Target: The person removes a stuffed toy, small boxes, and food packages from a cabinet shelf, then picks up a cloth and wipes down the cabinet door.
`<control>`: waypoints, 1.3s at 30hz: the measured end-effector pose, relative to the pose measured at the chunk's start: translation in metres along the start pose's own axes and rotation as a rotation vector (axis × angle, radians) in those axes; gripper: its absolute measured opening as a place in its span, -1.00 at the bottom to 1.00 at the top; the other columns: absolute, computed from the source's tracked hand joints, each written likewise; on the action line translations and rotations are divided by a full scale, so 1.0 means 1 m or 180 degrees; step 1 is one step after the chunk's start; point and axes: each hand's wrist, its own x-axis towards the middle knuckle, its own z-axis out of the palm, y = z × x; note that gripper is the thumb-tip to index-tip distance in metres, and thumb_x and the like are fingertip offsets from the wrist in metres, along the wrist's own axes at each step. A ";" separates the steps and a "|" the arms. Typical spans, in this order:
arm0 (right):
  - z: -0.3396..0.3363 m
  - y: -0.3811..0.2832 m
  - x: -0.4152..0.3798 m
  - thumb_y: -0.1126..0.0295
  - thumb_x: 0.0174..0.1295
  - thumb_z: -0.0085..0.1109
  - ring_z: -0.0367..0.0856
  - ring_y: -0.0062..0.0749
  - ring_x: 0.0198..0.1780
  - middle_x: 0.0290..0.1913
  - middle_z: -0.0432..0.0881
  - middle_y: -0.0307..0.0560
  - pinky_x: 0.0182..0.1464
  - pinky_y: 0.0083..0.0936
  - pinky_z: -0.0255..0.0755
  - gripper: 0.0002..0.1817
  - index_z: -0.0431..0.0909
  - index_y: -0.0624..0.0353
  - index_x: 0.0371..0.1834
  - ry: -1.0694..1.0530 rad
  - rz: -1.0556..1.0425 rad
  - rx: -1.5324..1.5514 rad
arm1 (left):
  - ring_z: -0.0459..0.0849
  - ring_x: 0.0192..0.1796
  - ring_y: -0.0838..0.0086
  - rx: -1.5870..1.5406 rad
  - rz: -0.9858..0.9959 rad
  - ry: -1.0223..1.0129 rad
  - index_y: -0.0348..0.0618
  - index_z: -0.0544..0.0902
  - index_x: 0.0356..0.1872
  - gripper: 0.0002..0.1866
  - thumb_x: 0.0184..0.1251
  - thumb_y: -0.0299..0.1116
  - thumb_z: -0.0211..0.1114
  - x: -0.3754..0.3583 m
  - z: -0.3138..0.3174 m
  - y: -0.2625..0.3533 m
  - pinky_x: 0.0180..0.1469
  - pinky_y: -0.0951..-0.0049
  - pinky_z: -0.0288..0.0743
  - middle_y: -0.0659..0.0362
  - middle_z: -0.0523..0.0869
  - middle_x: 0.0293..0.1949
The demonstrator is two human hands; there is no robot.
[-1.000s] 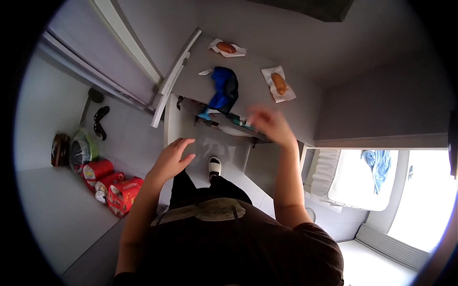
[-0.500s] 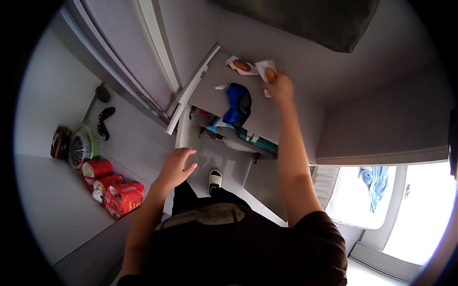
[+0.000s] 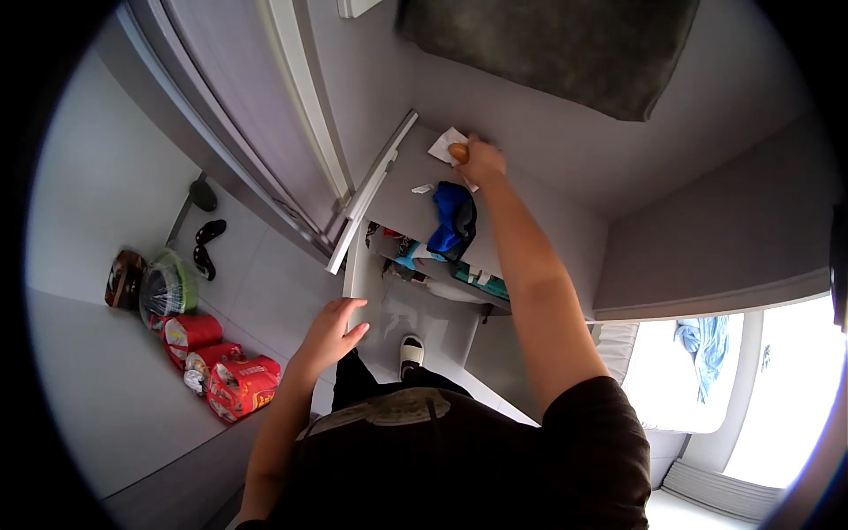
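Observation:
My right hand (image 3: 483,162) reaches over the top of the low cabinet (image 3: 408,185) with its fingers closed on a brown, oval, bun-like thing (image 3: 458,153). White paper (image 3: 444,142) shows beside it, and another white edge sticks out below the fingers. Only one brown piece is visible; my hand may hide another. Just in front lies a blue and black cloth item (image 3: 452,215), near a small white scrap (image 3: 422,189). My left hand (image 3: 331,334) hangs in the air before my body, empty, with thumb and fingers apart.
A dark grey cushion-like panel (image 3: 548,53) hangs above. Below the cabinet top, an open space holds mixed items (image 3: 408,252). Red packages (image 3: 243,387), a plastic-covered green basin (image 3: 168,287) and dark slippers (image 3: 207,247) are on the left. A bed (image 3: 671,380) stands at right.
My right hand has moved left with the brown thing, to where the other brown piece lay on white paper. My left hand stays open. The view has shifted slightly.

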 end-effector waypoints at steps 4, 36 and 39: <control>0.004 0.019 -0.009 0.09 -0.14 0.48 0.60 -0.11 0.06 -0.05 0.66 0.02 0.07 -0.21 0.46 -0.28 0.39 0.03 0.13 0.0175 0.0092 -0.0032 | 0.57 0.04 0.04 0.0003 -0.0019 -0.0015 -0.21 0.51 0.03 -0.63 0.22 -0.35 0.31 -0.001 0.001 0.003 0.09 0.18 0.45 -0.04 0.63 -0.05; 0.199 0.191 -0.167 0.30 0.31 0.14 0.58 -0.42 -0.30 -0.20 0.57 -0.19 -0.31 -0.45 0.55 -0.79 0.49 0.09 -0.06 0.1758 0.2391 0.8419 | 0.57 0.07 0.05 0.0161 -0.0038 -0.0863 -0.19 0.50 0.05 -0.61 0.24 -0.28 0.30 0.012 0.038 0.033 0.04 0.20 0.47 -0.01 0.61 0.00; 0.198 0.190 -0.165 0.25 0.32 0.12 0.58 -0.42 -0.30 -0.22 0.57 -0.19 -0.30 -0.45 0.55 -0.79 0.50 0.09 -0.08 0.1742 0.2528 0.8185 | 0.56 0.07 0.05 0.0131 -0.0094 -0.0839 -0.19 0.49 0.05 -0.60 0.23 -0.28 0.31 0.008 0.039 0.031 0.04 0.21 0.47 -0.01 0.61 -0.01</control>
